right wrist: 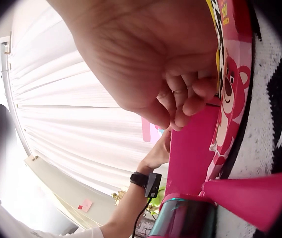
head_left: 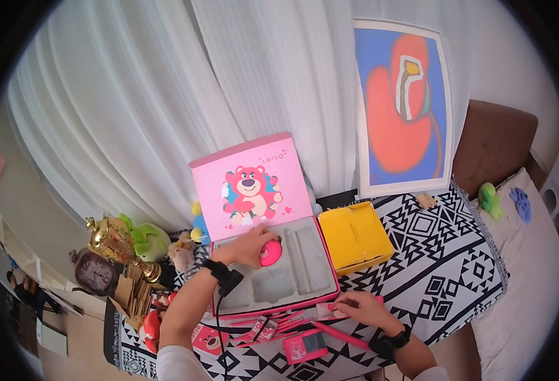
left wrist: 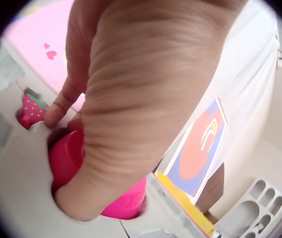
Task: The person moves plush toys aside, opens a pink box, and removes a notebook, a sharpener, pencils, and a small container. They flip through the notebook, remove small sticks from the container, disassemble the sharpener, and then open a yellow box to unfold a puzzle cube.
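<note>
My left hand [head_left: 252,246] grips a round bright pink object [head_left: 270,253] over the molded grey tray [head_left: 244,289] of a pink box with a raised bear-printed lid [head_left: 249,190]. Seen from the left wrist, the thumb and fingers of that hand [left wrist: 136,84] surround the pink object [left wrist: 126,201] at a tray recess, beside a small strawberry-shaped piece [left wrist: 32,110]. My right hand [head_left: 366,311] hovers at the box's front right corner; in the right wrist view its fingers [right wrist: 180,106] curl loosely beside the bear-printed box side [right wrist: 232,94], with nothing visible held.
Pink pens and sticks [head_left: 286,324], a pink bear card [head_left: 208,340] and a pink case [head_left: 305,347] lie before the box. A yellow box [head_left: 355,236] stands right of it; a gold trophy [head_left: 111,238], a clock [head_left: 95,272] and plush toys [head_left: 147,240] are at left.
</note>
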Demonstrator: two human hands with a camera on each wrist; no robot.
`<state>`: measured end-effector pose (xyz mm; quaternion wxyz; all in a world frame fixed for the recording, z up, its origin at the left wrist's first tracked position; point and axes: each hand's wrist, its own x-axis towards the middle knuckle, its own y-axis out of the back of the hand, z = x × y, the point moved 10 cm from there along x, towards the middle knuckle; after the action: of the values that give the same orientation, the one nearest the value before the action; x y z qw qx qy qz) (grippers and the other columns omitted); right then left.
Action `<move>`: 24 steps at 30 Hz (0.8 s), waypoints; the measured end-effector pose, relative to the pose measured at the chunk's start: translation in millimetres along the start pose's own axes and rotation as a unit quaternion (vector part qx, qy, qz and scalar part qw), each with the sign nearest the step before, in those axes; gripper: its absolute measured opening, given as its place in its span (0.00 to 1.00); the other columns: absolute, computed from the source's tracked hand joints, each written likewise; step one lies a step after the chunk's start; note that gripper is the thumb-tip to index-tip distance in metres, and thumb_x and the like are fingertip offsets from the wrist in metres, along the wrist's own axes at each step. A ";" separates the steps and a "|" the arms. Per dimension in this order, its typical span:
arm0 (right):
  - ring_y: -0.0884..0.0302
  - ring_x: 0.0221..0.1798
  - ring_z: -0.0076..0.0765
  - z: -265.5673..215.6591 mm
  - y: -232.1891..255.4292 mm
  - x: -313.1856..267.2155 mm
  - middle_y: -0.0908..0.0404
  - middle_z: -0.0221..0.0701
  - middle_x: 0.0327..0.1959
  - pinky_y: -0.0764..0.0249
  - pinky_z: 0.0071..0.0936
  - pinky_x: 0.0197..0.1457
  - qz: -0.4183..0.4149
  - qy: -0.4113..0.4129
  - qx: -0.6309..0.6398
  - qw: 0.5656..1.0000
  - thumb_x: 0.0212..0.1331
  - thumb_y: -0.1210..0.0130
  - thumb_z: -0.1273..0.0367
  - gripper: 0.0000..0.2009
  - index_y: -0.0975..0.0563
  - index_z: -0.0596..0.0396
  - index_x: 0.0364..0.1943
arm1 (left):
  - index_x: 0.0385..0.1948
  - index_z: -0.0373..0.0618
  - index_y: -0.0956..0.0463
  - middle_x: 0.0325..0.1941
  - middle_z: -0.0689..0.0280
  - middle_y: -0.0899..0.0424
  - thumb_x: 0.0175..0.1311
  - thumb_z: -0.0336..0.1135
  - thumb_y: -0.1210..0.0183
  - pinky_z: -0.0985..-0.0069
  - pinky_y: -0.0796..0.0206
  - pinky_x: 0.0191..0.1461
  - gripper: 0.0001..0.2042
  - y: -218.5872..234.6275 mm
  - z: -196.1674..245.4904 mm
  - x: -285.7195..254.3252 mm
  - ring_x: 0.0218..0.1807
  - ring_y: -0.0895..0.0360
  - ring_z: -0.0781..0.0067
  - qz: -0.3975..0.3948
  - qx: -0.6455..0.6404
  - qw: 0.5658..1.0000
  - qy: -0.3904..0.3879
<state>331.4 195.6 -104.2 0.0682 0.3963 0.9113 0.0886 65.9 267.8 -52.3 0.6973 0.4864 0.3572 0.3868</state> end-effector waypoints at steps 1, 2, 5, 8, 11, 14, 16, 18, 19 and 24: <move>0.25 0.30 0.17 -1.4 1.9 -2.3 0.18 0.26 0.30 0.28 0.18 0.35 0.009 0.005 0.010 1.000 0.64 0.42 0.67 0.09 0.19 0.58 0.41 | 0.57 0.49 0.33 0.55 0.55 0.33 0.34 0.29 0.30 0.64 0.35 0.61 0.38 9.0 6.3 -4.2 0.59 0.33 0.50 0.036 -0.057 0.997 -0.041; 0.26 0.30 0.16 7.8 4.5 -0.6 0.18 0.26 0.29 0.29 0.17 0.33 0.018 -0.002 -0.018 1.000 0.65 0.42 0.67 0.09 0.19 0.58 0.41 | 0.57 0.49 0.33 0.55 0.55 0.33 0.34 0.29 0.30 0.64 0.35 0.61 0.38 7.4 6.2 -7.6 0.59 0.33 0.50 0.032 -0.059 0.997 -0.042; 0.27 0.28 0.14 13.3 8.1 -0.8 0.19 0.24 0.28 0.30 0.17 0.31 0.018 -0.026 0.014 0.999 0.65 0.43 0.67 0.09 0.19 0.58 0.41 | 0.58 0.46 0.34 0.57 0.54 0.33 0.35 0.30 0.29 0.63 0.37 0.63 0.39 15.1 11.0 -14.5 0.59 0.33 0.49 0.064 -0.050 0.996 -0.040; 0.28 0.26 0.14 9.5 13.1 -0.1 0.20 0.24 0.26 0.31 0.16 0.28 0.035 -0.024 0.023 0.999 0.65 0.43 0.68 0.09 0.20 0.60 0.41 | 0.57 0.44 0.35 0.57 0.53 0.33 0.36 0.29 0.29 0.62 0.35 0.62 0.38 18.3 20.5 -19.0 0.59 0.33 0.47 0.076 -0.033 0.996 -0.023; 0.29 0.26 0.14 10.8 17.6 0.8 0.20 0.23 0.25 0.32 0.17 0.28 0.051 -0.005 0.001 0.999 0.65 0.42 0.67 0.09 0.20 0.61 0.41 | 0.59 0.42 0.37 0.57 0.51 0.34 0.36 0.27 0.29 0.63 0.35 0.63 0.40 19.0 29.5 -24.5 0.59 0.33 0.46 0.109 0.032 0.994 0.009; 0.28 0.27 0.14 16.3 17.7 1.7 0.20 0.23 0.27 0.32 0.16 0.30 0.049 -0.019 0.010 0.999 0.64 0.42 0.68 0.09 0.20 0.60 0.41 | 0.61 0.39 0.39 0.57 0.49 0.34 0.35 0.26 0.29 0.63 0.33 0.62 0.42 31.5 44.2 -34.6 0.58 0.32 0.44 0.187 0.190 0.964 0.014; 0.28 0.29 0.13 9.7 21.0 0.4 0.20 0.23 0.27 0.31 0.16 0.32 0.051 -0.014 0.011 0.999 0.64 0.42 0.68 0.09 0.20 0.60 0.41 | 0.62 0.36 0.41 0.56 0.47 0.33 0.36 0.30 0.28 0.64 0.32 0.60 0.44 54.1 15.0 -48.1 0.58 0.31 0.45 0.258 -0.065 0.953 0.145; 0.27 0.32 0.14 5.5 24.0 -1.3 0.19 0.24 0.29 0.30 0.15 0.36 0.043 -0.012 0.017 0.999 0.64 0.41 0.68 0.09 0.20 0.60 0.41 | 0.62 0.35 0.41 0.56 0.47 0.33 0.38 0.33 0.28 0.64 0.32 0.59 0.43 60.8 21.5 -54.2 0.58 0.31 0.47 0.279 -0.117 0.944 0.130; 0.27 0.33 0.14 2.9 25.1 -2.1 0.18 0.25 0.32 0.31 0.15 0.36 0.034 -0.010 0.045 0.998 0.63 0.41 0.68 0.09 0.20 0.58 0.42 | 0.61 0.35 0.41 0.56 0.48 0.32 0.39 0.35 0.28 0.65 0.31 0.58 0.43 65.0 26.7 -59.1 0.57 0.30 0.49 0.302 -0.167 0.932 0.116; 0.22 0.37 0.22 -18.9 17.7 -6.0 0.22 0.33 0.46 0.25 0.19 0.40 -0.082 0.015 0.244 0.966 0.64 0.42 0.70 0.23 0.33 0.57 0.62 | 0.59 0.37 0.39 0.54 0.48 0.30 0.41 0.41 0.27 0.63 0.29 0.56 0.41 21.0 159.3 -37.8 0.54 0.25 0.47 0.150 -0.130 0.980 0.011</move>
<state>344.4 201.1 -81.6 -0.0373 0.3239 0.9355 -0.1361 184.4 175.0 15.7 0.6847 0.4355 0.2347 0.5352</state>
